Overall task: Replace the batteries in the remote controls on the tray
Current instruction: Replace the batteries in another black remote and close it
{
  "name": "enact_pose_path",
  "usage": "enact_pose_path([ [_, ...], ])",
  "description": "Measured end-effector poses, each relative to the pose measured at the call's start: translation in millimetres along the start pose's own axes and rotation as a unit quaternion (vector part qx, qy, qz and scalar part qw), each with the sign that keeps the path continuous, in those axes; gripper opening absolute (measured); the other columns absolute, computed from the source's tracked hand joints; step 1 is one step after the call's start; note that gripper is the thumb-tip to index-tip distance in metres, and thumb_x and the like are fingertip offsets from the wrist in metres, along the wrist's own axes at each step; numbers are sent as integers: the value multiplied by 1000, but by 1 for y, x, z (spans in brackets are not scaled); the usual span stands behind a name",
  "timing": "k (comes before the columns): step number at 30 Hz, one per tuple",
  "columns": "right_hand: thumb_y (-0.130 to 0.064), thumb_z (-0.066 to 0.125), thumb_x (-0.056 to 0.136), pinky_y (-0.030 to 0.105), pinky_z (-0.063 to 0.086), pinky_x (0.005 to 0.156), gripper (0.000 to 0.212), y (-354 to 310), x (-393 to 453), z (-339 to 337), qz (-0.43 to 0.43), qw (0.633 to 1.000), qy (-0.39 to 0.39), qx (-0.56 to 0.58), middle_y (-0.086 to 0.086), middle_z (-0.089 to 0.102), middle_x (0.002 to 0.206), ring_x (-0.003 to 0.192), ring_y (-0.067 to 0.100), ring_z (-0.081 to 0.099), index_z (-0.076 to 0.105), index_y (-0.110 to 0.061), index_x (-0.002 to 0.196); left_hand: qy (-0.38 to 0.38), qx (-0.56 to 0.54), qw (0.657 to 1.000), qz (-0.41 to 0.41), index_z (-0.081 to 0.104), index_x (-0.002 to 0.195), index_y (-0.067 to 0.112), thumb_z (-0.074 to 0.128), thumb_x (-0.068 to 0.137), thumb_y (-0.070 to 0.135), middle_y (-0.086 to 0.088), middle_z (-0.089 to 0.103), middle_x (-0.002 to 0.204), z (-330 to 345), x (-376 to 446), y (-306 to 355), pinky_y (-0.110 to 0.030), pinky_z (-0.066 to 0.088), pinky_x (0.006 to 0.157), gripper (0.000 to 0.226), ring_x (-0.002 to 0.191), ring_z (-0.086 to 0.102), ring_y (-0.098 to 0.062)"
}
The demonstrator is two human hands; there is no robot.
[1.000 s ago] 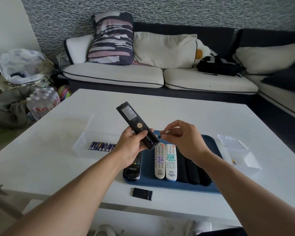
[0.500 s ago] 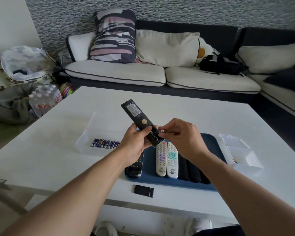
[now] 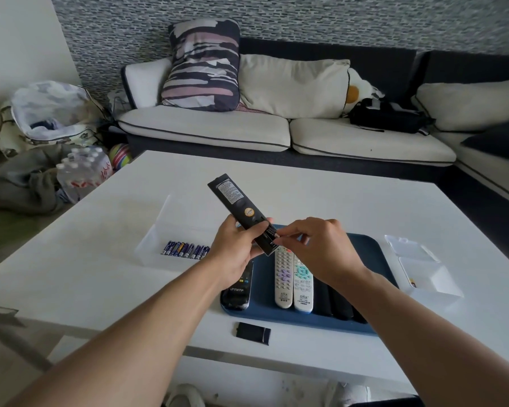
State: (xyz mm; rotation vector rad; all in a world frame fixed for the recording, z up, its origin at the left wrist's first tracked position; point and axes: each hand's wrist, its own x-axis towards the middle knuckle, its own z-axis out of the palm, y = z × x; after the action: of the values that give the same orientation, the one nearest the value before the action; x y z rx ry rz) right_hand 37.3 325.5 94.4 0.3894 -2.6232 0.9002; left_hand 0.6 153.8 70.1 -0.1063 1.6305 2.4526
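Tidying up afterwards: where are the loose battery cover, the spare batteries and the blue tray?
battery cover (image 3: 253,333), head view, its flat top.
spare batteries (image 3: 185,249), head view, middle of row.
blue tray (image 3: 365,254), head view, bare right part.

- The place was a home living room, arranged around a low white coffee table (image 3: 335,201).
- Behind the table stood a corner sofa (image 3: 218,133) with a dark frame and cream cushions; a striped pillow (image 3: 202,61) leaned on its back, and a black bag (image 3: 385,116) lay on its seat.
- Behind the sofa, the wall (image 3: 306,16) was covered in small grey mosaic tiles.
- Left of the table, on the floor, sat a shrink-wrapped pack of water bottles (image 3: 81,171), a colourful ball (image 3: 119,155) and a lined laundry basket (image 3: 47,113).
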Motion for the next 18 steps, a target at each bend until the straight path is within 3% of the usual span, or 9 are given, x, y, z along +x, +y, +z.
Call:
enact_pose_path([
  [8,-30,84,80,15,44,64,14,4,0,4,3,1000,21,23,-15,69,81,73,2,61,80,-27,93,-9,7,1000,-6,53,127,1,60,96,0,-14,75,111,1,-1,3,-46,60,84,31,105,71,-33],
  [13,-31,77,86,24,51,66,11,3,-1,5,-13,999,43,14,-11,71,83,74,5,61,80,-25,95,-9,-5,1000,-4,53,126,4,61,96,1,-14,74,113,2,-2,4,-42,61,79,31,103,72,-31],
  [18,-33,76,87,20,47,63,8,0,-1,5,-22,999,38,12,-13,67,79,71,3,59,78,-25,88,-4,-4,1000,-4,54,124,4,62,95,3,-13,75,111,2,-1,5,-46,60,83,30,100,72,-30],
])
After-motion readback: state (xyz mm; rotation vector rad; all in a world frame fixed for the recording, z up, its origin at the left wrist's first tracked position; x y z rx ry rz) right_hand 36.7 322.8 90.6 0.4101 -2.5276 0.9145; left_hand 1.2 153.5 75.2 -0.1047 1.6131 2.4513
